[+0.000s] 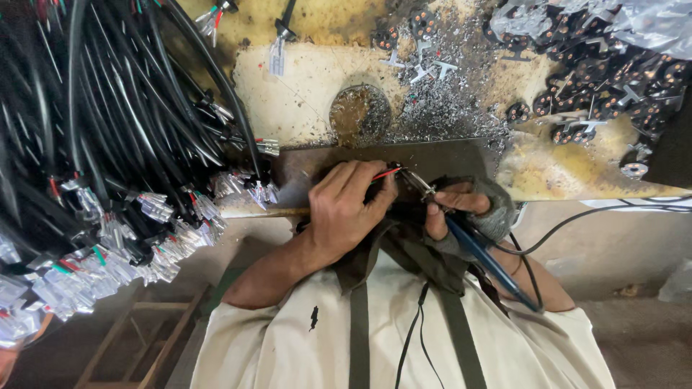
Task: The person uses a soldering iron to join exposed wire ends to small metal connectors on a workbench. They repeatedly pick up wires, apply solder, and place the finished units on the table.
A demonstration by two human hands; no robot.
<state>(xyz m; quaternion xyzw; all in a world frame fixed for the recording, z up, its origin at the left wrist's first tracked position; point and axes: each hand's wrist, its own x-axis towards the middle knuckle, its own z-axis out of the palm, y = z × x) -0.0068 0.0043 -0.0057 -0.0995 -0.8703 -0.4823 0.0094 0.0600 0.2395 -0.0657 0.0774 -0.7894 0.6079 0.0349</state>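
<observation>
My left hand (349, 205) is closed on a thin red wire (386, 173), pinched just below a dark metal plate (432, 155) at the bench edge. My right hand (465, 209), in a grey fingerless glove, grips a blue-handled soldering iron (483, 256). The iron's metal tip (417, 181) touches the end of the red wire between the two hands. A black cord (577, 216) runs from the iron to the right.
A thick bundle of black cables (108, 122) with clear-sleeved ends (108, 252) hangs at the left. Small round black parts (605, 79) and metal shavings (447, 108) cover the stained bench (303, 94). A round hole (359, 114) sits behind the plate.
</observation>
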